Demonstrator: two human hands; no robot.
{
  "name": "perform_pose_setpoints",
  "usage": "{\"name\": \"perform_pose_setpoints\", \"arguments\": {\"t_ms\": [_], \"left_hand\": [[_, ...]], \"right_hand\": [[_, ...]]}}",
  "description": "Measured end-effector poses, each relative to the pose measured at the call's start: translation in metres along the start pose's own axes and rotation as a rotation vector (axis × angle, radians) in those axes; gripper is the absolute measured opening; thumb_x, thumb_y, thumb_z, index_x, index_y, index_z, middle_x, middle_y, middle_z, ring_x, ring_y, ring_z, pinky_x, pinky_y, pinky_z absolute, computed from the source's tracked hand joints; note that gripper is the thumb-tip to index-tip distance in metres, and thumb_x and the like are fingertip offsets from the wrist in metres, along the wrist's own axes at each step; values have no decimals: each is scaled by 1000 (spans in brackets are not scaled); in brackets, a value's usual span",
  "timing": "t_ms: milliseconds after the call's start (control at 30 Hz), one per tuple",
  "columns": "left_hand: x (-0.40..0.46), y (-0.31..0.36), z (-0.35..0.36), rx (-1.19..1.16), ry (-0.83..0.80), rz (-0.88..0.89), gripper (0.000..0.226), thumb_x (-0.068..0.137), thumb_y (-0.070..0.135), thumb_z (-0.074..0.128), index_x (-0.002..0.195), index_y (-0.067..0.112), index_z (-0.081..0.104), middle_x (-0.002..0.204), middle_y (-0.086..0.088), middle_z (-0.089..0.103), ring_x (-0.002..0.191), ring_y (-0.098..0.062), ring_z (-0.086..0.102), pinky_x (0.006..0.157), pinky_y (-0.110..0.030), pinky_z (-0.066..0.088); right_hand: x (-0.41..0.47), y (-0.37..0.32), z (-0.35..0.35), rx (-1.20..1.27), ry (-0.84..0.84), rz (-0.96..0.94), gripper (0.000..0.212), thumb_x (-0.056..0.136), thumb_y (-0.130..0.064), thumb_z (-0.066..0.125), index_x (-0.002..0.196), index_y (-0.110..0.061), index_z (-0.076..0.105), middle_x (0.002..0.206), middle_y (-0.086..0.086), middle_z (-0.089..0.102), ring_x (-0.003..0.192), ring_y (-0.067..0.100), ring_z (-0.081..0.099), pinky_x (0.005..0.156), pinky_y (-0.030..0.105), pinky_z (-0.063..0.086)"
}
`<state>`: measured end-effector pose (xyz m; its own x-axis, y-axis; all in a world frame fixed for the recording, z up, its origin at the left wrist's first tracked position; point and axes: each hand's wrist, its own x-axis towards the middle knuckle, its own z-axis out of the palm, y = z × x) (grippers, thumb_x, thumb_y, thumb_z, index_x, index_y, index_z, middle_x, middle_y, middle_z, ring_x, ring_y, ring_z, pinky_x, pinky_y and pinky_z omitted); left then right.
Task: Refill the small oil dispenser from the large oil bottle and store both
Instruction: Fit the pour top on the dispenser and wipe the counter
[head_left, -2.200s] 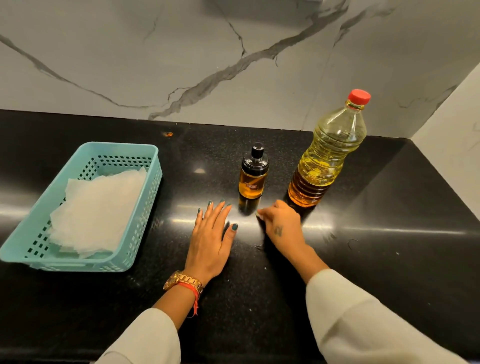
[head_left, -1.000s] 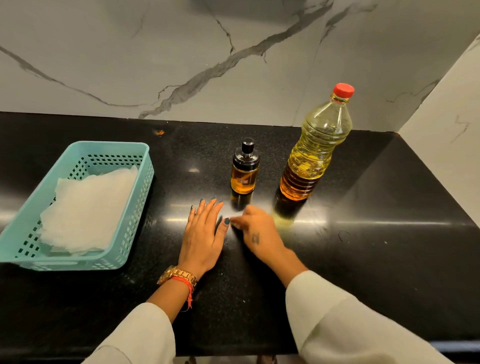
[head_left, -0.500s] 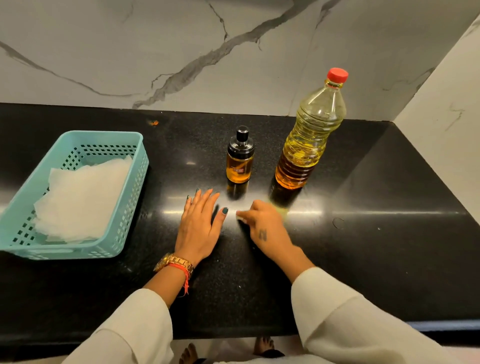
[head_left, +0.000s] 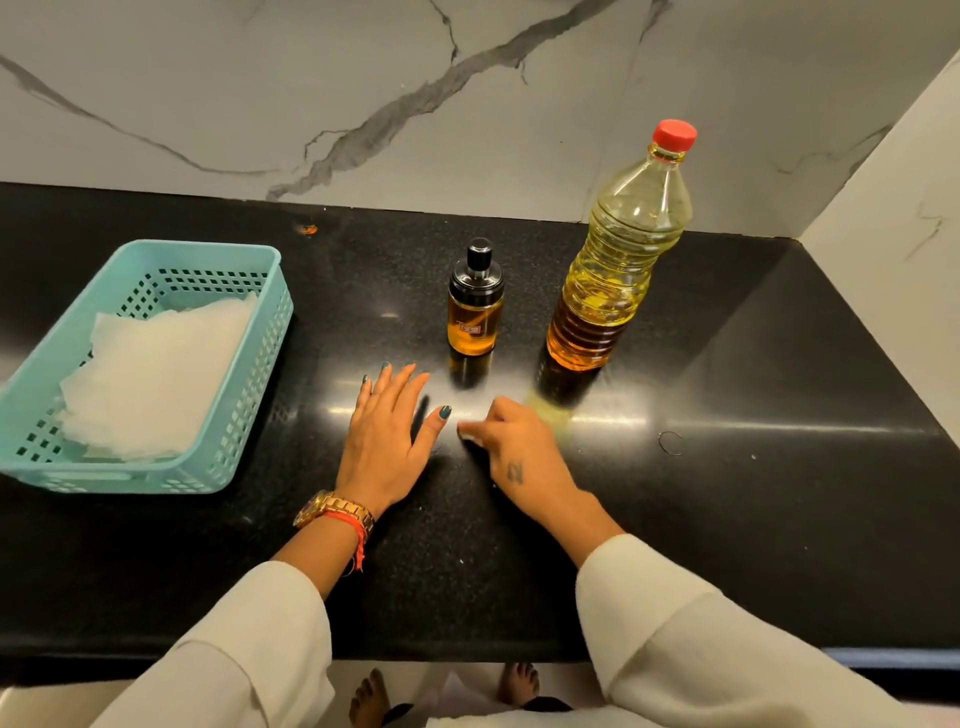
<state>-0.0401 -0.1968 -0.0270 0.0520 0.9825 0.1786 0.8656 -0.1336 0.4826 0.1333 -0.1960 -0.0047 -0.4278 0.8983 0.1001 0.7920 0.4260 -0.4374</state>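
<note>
The small oil dispenser (head_left: 475, 301) stands upright mid-counter, amber oil inside and a black cap on top. To its right stands the large clear oil bottle (head_left: 615, 260) with a red cap, roughly two-thirds full of yellow oil. My left hand (head_left: 389, 436) lies flat on the counter, fingers spread, just in front and left of the dispenser. My right hand (head_left: 519, 452) rests beside it with fingers curled loosely under, empty. Neither hand touches a bottle.
A teal perforated basket (head_left: 249, 374) holding white paper tissues sits at the left. The black counter (head_left: 753, 519) ends at a marble wall behind and a white wall at the right. Its front edge runs just below my sleeves.
The view has pulled back and tilted down, showing the counter's front edge and bare feet. My right hand slid slightly nearer me; my left hand and both bottles stayed in place.
</note>
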Motion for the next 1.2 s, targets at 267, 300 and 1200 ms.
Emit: {"name": "perform_pose_setpoints", "arguments": {"t_ms": [267,300,1200], "left_hand": [[0,2,0,0,27,6,73,86,62,20,141,17,36,150,-5,33,143,-23,18,117,-36,5],[0,2,0,-2,36,9,72,87,61,21,141,16,37,150,-6,34,143,-23,18,117,-36,6],[1,-1,1,1,27,-15,72,87,60,16,140,17,38,150,-6,34,143,-23,20,117,-36,6]], "right_hand": [[-10,67,-31,31,154,211,23,87,-7,58,107,-11,70,80,5,43,74,26,51,64,24,29],[1,65,-28,21,151,204,24,88,-7,57,109,-10,69,81,4,42,78,28,52,65,24,28],[-34,81,-39,88,159,189,22,80,-1,66,97,-14,74,77,-1,52,71,22,55,64,20,33]]}}
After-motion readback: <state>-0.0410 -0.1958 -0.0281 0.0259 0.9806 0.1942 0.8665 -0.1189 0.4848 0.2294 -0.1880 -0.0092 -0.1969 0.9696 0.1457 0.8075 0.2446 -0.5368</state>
